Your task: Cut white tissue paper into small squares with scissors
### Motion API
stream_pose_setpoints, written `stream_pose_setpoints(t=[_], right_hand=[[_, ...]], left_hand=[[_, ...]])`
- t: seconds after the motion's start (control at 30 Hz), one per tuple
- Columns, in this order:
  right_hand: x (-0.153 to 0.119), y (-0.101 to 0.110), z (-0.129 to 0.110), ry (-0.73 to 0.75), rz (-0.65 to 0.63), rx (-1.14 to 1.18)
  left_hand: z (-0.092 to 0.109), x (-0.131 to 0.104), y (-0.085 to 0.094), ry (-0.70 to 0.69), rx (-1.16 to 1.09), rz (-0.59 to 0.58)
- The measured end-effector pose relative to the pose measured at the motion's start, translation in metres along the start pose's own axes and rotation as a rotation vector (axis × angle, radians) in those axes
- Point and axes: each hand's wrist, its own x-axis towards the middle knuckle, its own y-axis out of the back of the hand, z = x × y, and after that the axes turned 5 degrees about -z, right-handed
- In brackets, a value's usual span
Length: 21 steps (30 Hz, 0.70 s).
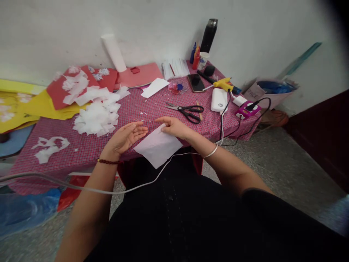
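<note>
A thin white paper sheet (pixel 158 147) lies at the front edge of the checked tablecloth, partly over the lap. My right hand (pixel 174 128) holds its upper edge between thumb and fingers. Just left of the sheet, my left hand (pixel 128 137) is open, palm turned toward the right, with nothing in it. Black-handled scissors (pixel 188 110) lie beyond my right hand, their blades slightly apart. To the left of my left hand sits a pile of crumpled, ragged white paper (pixel 96 116). A curled white paper scrap (pixel 51 147) lies farther left.
A white cable (pixel 147 183) crosses in front of me and passes by my right wrist. A yellow glue gun (pixel 223 83), white power bank (pixel 219 100), phone (pixel 196 83) and purple power strip (pixel 247 110) stand right. Along the wall are a paper roll (pixel 113 52), paint bottles (pixel 196 58) and black flask (pixel 209 35).
</note>
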Motion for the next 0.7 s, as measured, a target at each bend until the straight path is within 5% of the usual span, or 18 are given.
stream_pose_setpoints(t=[0.1,0.2,0.37,0.5,0.7], right_hand=[[0.015,0.003,-0.012,0.005,-0.029,0.085],[0.032,0.011,-0.026,-0.021,0.083,0.255],[0.043,0.023,-0.034,-0.104,0.305,0.445],[0.034,0.030,-0.027,-0.150,0.261,0.483],[0.017,0.040,-0.006,-0.169,0.251,0.542]], left_hand=[[0.002,-0.001,0.004,0.030,-0.026,-0.056],[0.004,-0.004,0.004,0.021,-0.046,-0.086],[-0.005,-0.001,-0.007,-0.012,0.133,0.066],[-0.011,0.004,-0.011,-0.103,0.377,0.225],[-0.001,0.000,-0.010,-0.087,0.545,0.213]])
